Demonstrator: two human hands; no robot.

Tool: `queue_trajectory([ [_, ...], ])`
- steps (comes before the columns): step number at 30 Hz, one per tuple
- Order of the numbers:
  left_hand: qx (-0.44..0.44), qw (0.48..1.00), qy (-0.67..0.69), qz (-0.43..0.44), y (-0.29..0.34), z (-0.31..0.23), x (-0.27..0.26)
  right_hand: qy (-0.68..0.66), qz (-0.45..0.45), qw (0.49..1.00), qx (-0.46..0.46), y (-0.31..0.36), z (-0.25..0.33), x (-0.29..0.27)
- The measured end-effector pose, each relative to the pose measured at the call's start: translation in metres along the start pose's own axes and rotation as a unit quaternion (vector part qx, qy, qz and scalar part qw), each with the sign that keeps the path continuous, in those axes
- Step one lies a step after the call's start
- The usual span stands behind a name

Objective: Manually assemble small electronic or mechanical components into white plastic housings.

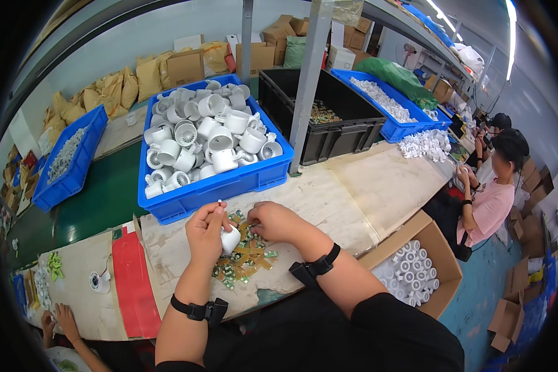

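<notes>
My left hand [204, 234] is closed around a white plastic cup-shaped housing [230, 240]. A small narrow piece [220, 203] sticks up above its fingertips; what it belongs to is too small to tell. At the far edge of a loose pile of small green-and-tan circuit boards [249, 255], my right hand [275, 222] has its fingers curled down and pressed together. Whatever those fingertips may pinch is hidden. The pile spreads over the worktable [328, 204] between and below my hands.
Beyond my hands stands a blue crate [217, 189] heaped with similar white housings. A black crate [347, 137] with more boards stands behind a metal post [309, 80]. At right are a cardboard box [445, 291] of white parts and a seated person [490, 198]; another person's hands [65, 321] show lower left.
</notes>
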State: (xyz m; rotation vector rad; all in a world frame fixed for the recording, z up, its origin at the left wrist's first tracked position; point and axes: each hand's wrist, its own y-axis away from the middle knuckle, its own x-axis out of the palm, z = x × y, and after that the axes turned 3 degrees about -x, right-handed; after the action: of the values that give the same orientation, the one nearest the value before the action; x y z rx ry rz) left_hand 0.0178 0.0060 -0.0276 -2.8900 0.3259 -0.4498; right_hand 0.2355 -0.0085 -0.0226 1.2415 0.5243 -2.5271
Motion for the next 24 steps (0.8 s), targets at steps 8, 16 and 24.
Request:
queue_trajectory([
  [8,-0.004,0.994,-0.102,-0.043,0.001,0.002,0.003,0.014,-0.047,0.998,0.043,-0.001,-0.003,-0.005],
  [16,0.14,0.947,-0.288,-0.03,0.005,-0.013,0.01,-0.332,-0.14,0.933,0.013,-0.002,0.019,-0.013],
  [24,0.155,0.92,-0.359,-0.004,0.008,-0.02,0.011,-0.391,-0.095,0.914,0.043,0.0,0.021,-0.012],
])
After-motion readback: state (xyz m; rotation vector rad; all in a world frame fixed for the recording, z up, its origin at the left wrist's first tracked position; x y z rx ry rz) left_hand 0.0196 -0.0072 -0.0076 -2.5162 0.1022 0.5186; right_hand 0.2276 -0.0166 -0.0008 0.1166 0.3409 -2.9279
